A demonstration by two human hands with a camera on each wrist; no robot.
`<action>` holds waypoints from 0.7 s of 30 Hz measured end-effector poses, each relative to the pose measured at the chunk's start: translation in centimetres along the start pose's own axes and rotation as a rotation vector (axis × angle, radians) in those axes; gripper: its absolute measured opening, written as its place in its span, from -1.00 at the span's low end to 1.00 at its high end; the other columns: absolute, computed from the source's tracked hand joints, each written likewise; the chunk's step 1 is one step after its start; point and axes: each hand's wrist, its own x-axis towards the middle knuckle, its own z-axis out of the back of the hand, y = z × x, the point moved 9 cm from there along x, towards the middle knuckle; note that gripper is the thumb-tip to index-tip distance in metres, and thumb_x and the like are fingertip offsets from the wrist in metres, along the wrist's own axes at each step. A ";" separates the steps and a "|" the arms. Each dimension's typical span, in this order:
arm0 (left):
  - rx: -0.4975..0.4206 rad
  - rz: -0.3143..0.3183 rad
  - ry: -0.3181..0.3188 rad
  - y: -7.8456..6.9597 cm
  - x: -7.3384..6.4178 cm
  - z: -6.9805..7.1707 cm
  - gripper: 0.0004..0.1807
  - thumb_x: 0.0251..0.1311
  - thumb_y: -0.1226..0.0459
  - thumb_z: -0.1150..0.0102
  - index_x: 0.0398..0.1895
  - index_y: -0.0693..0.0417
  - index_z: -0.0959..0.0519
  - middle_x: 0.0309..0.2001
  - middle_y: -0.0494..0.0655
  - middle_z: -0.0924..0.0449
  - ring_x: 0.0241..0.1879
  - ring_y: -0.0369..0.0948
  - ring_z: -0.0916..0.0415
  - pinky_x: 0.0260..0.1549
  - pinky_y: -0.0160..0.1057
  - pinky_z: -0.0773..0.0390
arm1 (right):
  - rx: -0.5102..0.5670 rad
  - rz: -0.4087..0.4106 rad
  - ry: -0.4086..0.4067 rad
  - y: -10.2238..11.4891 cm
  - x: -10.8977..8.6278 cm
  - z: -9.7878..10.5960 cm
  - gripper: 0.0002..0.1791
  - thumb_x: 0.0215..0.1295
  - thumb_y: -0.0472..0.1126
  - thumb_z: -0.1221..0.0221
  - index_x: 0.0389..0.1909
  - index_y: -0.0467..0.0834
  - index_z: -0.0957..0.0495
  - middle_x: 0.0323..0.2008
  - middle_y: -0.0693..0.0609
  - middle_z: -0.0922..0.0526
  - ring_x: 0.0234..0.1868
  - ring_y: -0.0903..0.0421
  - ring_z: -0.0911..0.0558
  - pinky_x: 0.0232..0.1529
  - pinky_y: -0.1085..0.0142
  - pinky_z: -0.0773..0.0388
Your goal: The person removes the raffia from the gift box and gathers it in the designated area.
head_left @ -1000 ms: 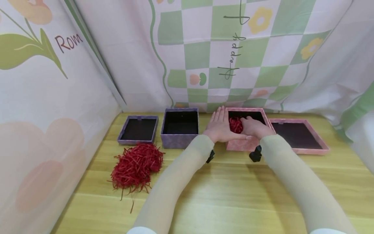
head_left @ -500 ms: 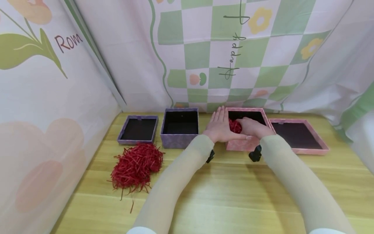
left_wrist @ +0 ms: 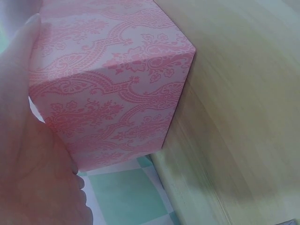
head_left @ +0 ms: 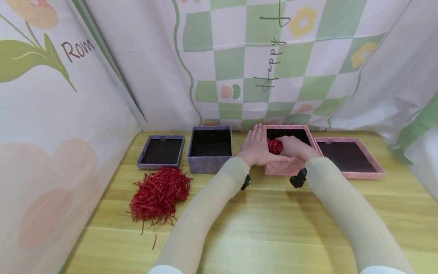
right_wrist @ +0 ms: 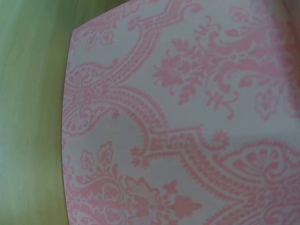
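A pink patterned box stands at the back of the table, uncovered, with a black inside. My left hand lies along its left side, fingers straight and thumb across the front; the left wrist view shows this hand flat against the box corner. My right hand reaches down into the box, touching a clump of red shredded paper on the left side. Its fingertips are hidden there. The patterned box wall fills most of the right wrist view.
A pink lid lies upturned right of the box. On the left are a purple box with a black inside and its upturned purple lid. A red shredded paper heap sits in front of that lid. A curtain hangs behind.
My right hand has shifted slightly left and deeper against the red shredded paper inside the pink box. The left hand stays in place on the box side.
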 end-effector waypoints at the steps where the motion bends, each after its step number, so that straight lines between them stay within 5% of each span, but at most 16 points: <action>1: 0.001 -0.001 0.000 0.0 0.0 0.0 0.51 -0.14 -0.70 0.11 0.62 -0.03 0.53 0.63 -0.09 0.58 0.54 -0.22 0.66 0.44 -0.25 0.51 | -0.001 0.001 -0.004 0.0 0.0 0.1 -0.39 0.25 -0.26 -0.39 0.26 -0.43 -0.47 0.07 -0.38 -0.61 0.10 -0.32 -0.57 0.10 -0.21 -0.47; 14: 0.007 0.004 -0.006 0.1 -0.5 0.4 0.50 -0.12 -0.69 0.10 0.62 -0.03 0.51 0.63 -0.09 0.57 0.54 -0.23 0.65 0.45 -0.26 0.48 | 0.014 0.043 -0.115 0.2 -0.3 1.3 -0.57 0.28 -0.23 -0.32 0.12 -0.36 -0.58 -0.06 -0.28 -0.69 -0.03 -0.24 -0.64 0.05 -0.20 -0.50; 21: 0.005 0.001 0.000 0.2 0.1 0.0 0.52 -0.14 -0.69 0.08 0.62 0.00 0.51 0.63 -0.08 0.57 0.54 -0.22 0.65 0.44 -0.27 0.49 | 0.003 0.087 -0.185 0.5 -0.6 2.7 -0.41 0.31 -0.08 -0.32 0.26 -0.33 -0.53 0.08 -0.35 -0.63 0.09 -0.34 -0.59 0.16 -0.25 -0.43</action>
